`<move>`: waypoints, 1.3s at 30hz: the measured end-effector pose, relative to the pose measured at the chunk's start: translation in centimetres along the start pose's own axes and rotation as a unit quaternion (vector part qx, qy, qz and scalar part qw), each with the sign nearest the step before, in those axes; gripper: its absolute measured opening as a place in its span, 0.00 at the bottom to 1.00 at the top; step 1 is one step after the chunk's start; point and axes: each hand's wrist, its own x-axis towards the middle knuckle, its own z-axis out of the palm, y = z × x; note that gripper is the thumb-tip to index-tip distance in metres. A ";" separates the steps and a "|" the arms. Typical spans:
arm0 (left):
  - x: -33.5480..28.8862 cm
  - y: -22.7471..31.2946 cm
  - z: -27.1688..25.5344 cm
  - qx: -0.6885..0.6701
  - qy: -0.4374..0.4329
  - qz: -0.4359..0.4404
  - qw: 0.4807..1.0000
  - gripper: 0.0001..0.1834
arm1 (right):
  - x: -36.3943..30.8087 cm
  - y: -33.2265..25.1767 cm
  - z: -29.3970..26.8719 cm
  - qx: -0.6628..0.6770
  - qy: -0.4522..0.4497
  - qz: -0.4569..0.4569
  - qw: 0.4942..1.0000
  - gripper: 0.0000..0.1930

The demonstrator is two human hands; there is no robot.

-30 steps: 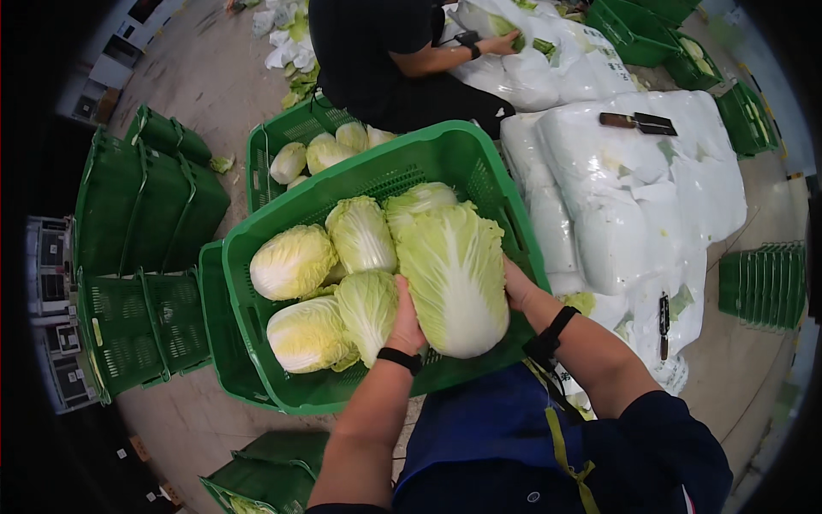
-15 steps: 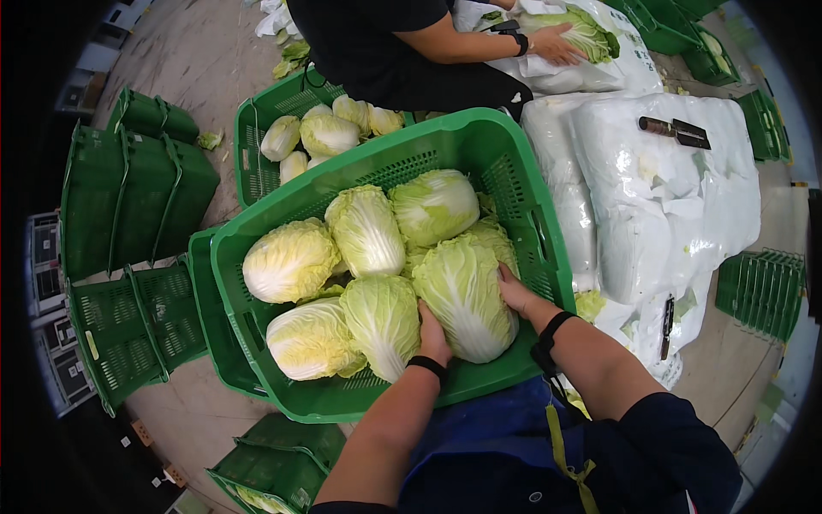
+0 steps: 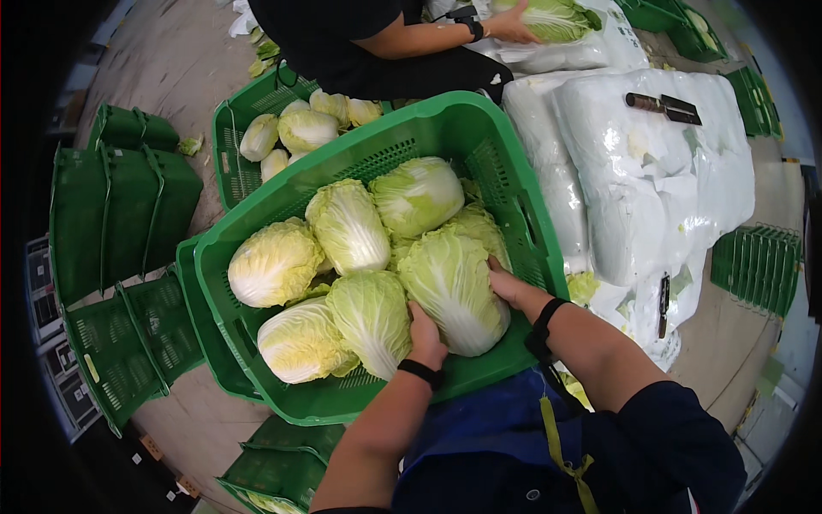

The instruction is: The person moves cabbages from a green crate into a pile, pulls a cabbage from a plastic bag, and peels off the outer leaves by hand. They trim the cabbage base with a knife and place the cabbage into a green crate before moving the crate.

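Note:
A large green crate with slotted sides stands tilted across the middle, holding several trimmed napa cabbages. My two hands are at either side of the nearest right-hand napa cabbage, which lies with its white base toward me. My left hand is on its left side, partly between it and a neighbouring pale green cabbage. On its right side my right hand curves around the leaves, with some fingertips hidden. Yellower cabbages lie at the crate's left end.
Behind stands another crate of cabbages, beside a person in black handling a cabbage. White plastic-wrapped bundles lie right, with a dark-bladed knife and another dark tool on them. Stacked green crates stand left.
The whole view has shifted slightly, so most things sit further left in it. My hands stay around the same cabbage, which shows no clear movement in the crate.

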 end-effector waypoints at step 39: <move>-2.8 6.1 8.2 0.832 -0.071 0.397 0.381 0.34 | -3.5 4.8 0.2 -0.216 -0.073 -0.057 0.972 0.67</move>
